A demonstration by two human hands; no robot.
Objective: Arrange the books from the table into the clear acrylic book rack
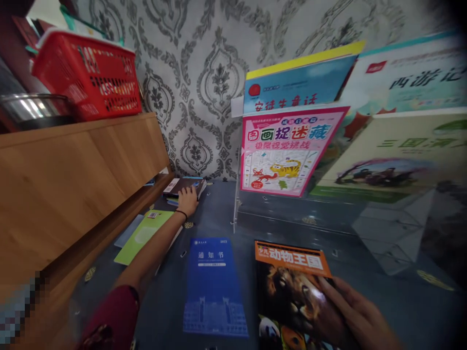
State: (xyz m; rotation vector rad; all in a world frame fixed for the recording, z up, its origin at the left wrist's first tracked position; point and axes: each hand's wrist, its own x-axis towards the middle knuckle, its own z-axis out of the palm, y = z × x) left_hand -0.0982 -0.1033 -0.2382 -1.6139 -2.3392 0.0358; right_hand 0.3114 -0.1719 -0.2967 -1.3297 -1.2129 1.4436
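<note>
My left hand (188, 200) reaches far across the table and rests on a dark book (175, 186) on a small stack by the wall. Its fingers are spread over the cover. At the front right, my right hand (359, 311) grips the right edge of an animal book (292, 296) with an orange title band and a lion on the cover. Between my arms lies a blue booklet (215, 287). A green book (144, 238) lies partly beyond my left forearm, overlapping a bluish one (128, 232).
A clear book stand (235, 209) at the right carries several upright books, including a pink picture book (288, 150) and a pale green one (394, 155). On the left, a wooden cabinet (83, 180) bears a red basket (91, 73) and a metal bowl (36, 109). Patterned wallpaper (197, 97) rises behind.
</note>
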